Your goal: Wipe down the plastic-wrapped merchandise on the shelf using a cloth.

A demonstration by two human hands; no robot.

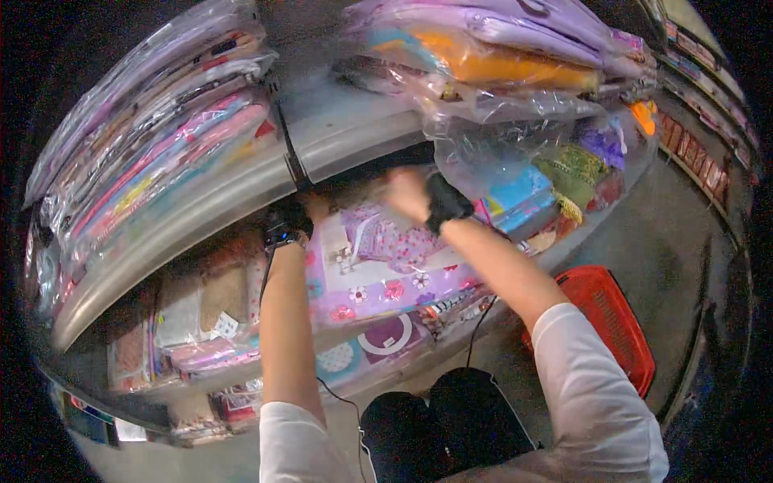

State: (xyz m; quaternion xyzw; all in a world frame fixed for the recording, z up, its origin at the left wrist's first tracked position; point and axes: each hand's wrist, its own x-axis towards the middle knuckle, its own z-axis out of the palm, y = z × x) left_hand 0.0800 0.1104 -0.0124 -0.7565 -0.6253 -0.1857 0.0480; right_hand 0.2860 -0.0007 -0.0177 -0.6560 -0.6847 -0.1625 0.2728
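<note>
Both my hands reach into a middle shelf, under the rounded edge (362,142) of the shelf above. My left hand (302,214), with a black band at the wrist, lies in shadow at the left side of a lilac plastic-wrapped pack (392,287) printed with flowers; its fingers are mostly hidden. My right hand (410,192), also banded in black, is blurred above a folded pink-dotted cloth (395,235) in clear plastic on that pack. Whether either hand grips anything cannot be told.
Plastic-wrapped textiles (169,151) are stacked on the upper shelf. Blue packs (522,196) and a green patterned cloth (570,172) lie right of my hands. Beige packs (223,296) lie left. A red plastic basket (610,326) stands on the floor at right. Thin cables hang by my arms.
</note>
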